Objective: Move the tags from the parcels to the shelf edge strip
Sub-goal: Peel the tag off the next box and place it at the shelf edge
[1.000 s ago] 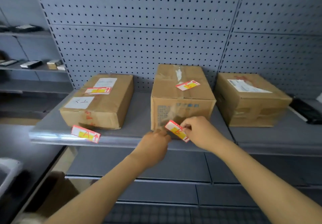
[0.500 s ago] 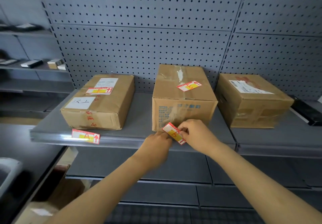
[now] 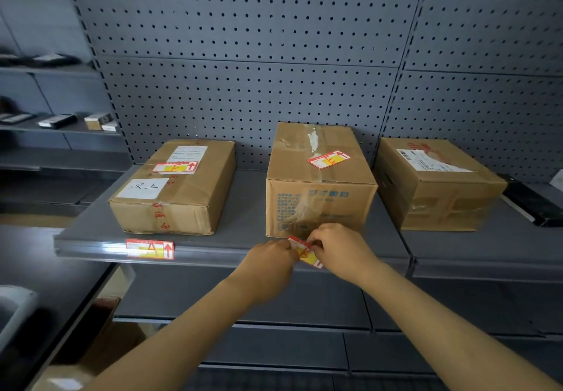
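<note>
I see both hands pinching one red-and-yellow tag (image 3: pixel 305 252) at the shelf edge strip (image 3: pixel 213 252), below the middle parcel (image 3: pixel 320 183): left hand (image 3: pixel 269 264) and right hand (image 3: pixel 341 249) closed on its ends. I judge it needs levelling, then pressing into the strip.

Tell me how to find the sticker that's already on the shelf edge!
Find the left box on the grey shelf. Just below its front, one red-and-yellow tag sits flat on the edge strip. The others lie on boxes or in hands.
</note>
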